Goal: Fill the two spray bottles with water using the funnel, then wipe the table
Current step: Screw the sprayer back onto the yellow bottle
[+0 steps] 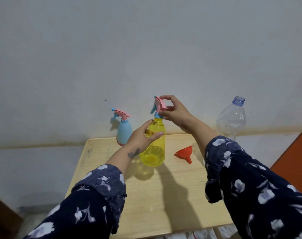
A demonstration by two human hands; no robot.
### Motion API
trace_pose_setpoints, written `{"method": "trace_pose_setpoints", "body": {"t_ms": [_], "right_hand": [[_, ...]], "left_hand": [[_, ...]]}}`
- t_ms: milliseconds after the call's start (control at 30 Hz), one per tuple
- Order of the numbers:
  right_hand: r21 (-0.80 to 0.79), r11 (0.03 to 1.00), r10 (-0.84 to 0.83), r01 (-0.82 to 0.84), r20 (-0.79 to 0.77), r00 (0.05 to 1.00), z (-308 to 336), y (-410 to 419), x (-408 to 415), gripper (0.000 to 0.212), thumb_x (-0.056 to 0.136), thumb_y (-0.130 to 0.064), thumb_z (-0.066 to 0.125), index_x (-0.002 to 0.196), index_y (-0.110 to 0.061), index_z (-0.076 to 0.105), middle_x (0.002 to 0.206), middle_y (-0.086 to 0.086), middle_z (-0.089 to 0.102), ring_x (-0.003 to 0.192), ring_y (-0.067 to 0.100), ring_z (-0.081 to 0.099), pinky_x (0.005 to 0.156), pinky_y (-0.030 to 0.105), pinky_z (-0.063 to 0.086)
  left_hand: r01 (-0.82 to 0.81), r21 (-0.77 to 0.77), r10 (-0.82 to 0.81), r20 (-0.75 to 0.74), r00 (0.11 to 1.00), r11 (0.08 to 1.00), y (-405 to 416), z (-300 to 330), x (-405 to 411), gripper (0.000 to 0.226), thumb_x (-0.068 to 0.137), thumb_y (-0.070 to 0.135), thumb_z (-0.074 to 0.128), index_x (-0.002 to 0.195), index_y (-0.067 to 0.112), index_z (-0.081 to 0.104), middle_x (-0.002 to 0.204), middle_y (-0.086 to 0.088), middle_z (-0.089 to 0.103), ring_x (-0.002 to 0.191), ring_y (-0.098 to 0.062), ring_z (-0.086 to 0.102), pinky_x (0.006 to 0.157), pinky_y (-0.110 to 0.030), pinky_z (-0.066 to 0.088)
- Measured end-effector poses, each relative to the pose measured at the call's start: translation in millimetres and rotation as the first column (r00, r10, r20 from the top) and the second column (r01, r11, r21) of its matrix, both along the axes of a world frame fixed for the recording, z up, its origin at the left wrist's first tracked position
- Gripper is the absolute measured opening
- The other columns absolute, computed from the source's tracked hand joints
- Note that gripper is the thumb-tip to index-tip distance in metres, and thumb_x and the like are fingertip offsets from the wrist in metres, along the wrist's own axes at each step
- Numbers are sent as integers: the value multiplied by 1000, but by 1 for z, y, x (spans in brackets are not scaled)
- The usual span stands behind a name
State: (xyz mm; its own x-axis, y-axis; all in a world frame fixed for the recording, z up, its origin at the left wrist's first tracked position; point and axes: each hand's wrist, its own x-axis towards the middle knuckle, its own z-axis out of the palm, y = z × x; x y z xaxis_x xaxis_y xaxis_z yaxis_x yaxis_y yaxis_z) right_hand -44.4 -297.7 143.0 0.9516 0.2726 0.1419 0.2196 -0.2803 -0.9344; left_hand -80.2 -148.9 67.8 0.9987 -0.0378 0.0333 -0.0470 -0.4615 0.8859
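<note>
A clear yellow spray bottle (155, 152) stands upright near the middle of the wooden table (164, 195). My left hand (143, 137) is wrapped around its body. My right hand (174, 111) pinches its pink and blue spray head (158, 105) at the neck. A blue spray bottle (124, 131) with a pink head stands behind and to the left, near the table's far edge. An orange funnel (184, 154) lies on its side to the right of the yellow bottle.
A large clear plastic water bottle (232, 118), uncapped, stands at the table's far right corner against the grey wall. An orange surface (295, 152) shows at the right edge. The table's near edge is at the bottom.
</note>
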Motion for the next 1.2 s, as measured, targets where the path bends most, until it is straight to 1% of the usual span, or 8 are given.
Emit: {"method": "trace_pose_setpoints", "body": {"t_ms": [167,367,533,733,867,1000,1067,1200], "right_hand": [[-34,998,-41,45,117,992,-13,6,-3,52,77,-10,76,120,-24,51,93,6,54,77,15,52,75,30,50],[-99,995,33,-30,27,999,-19,9,-5,63,87,-6,64,140,-32,40,110,10,64,98,24,63,77,20,50],[-101,980,-152,172,180,972,-40,14,-12,54,75,-27,78,120,-30,49,96,-4,58,79,13,57,73,25,49],[-79,995,-54,55,13,998,-33,16,-12,62,86,-10,64,139,-33,41,113,10,62,96,18,63,70,16,49],[-172,957,-197,235,210,957,-39,21,-20,57,77,-33,76,127,-30,48,107,1,59,90,17,59,77,26,48],[-123,989,-76,82,52,996,-35,21,-23,63,90,-20,61,143,-35,31,119,6,58,103,21,59,82,24,50],[-87,994,-70,71,22,997,-31,22,-25,70,84,-7,66,143,-32,36,118,13,62,99,21,62,73,17,50],[-167,954,-221,249,172,960,-32,28,-32,63,71,-22,81,127,-31,52,114,7,64,94,21,64,81,28,51]], "left_hand": [[-36,27,34,44,998,999,-1,-8,-4,72,81,54,67,144,36,37,132,3,55,122,-18,52,97,-34,45],[-120,44,118,44,992,992,1,-24,-7,70,81,55,68,142,41,38,126,3,59,115,-17,54,91,-34,47],[-122,70,118,51,992,990,-6,-29,-11,69,78,60,67,139,46,38,122,7,59,110,-16,57,90,-37,50],[-143,75,141,29,990,987,-4,-30,-17,72,81,58,65,144,40,36,126,4,57,113,-14,53,89,-33,47],[-133,81,130,44,991,988,-7,-30,-19,71,79,63,64,141,43,38,125,6,58,109,-13,53,89,-36,49],[-140,61,139,16,990,988,0,-27,-23,71,79,63,65,142,44,37,124,5,58,107,-13,53,84,-32,47],[-141,60,140,14,990,988,1,-27,-26,72,80,61,65,143,42,36,128,5,57,107,-13,52,82,-30,44],[-157,65,157,7,988,985,1,-27,-33,71,81,62,62,143,43,35,125,7,56,102,-11,49,81,-31,44]]}}
